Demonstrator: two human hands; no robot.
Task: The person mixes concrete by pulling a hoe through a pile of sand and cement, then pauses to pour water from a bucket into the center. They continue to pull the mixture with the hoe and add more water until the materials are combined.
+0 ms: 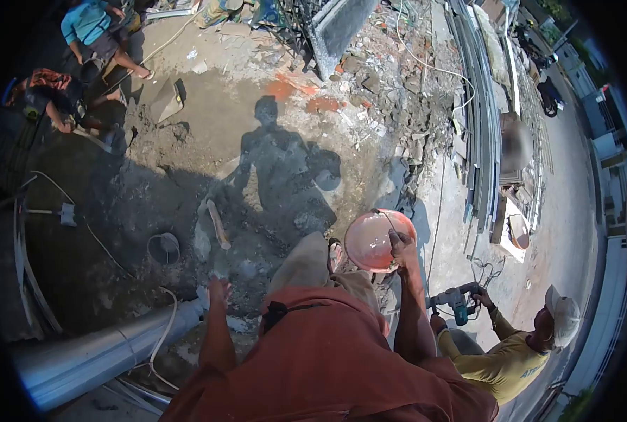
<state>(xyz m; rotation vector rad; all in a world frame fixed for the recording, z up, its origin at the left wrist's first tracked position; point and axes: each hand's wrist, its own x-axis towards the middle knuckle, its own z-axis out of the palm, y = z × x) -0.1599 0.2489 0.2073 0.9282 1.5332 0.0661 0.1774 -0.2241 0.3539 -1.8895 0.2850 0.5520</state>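
My right hand is closed on the rim of an orange-red bowl, which is tilted with its pale, wet-looking inside showing. My left hand hangs low at my left side, near the end of a large grey metal duct; its fingers are too small to make out clearly. Ahead of it a wooden handle lies on the wet grey ground. Left of that stands a grey bucket.
Right of me a person in a yellow shirt holds a power drill. Two people crouch at upper left, one in a blue shirt. Long metal profiles lie at right. Rubble and a hose lie about.
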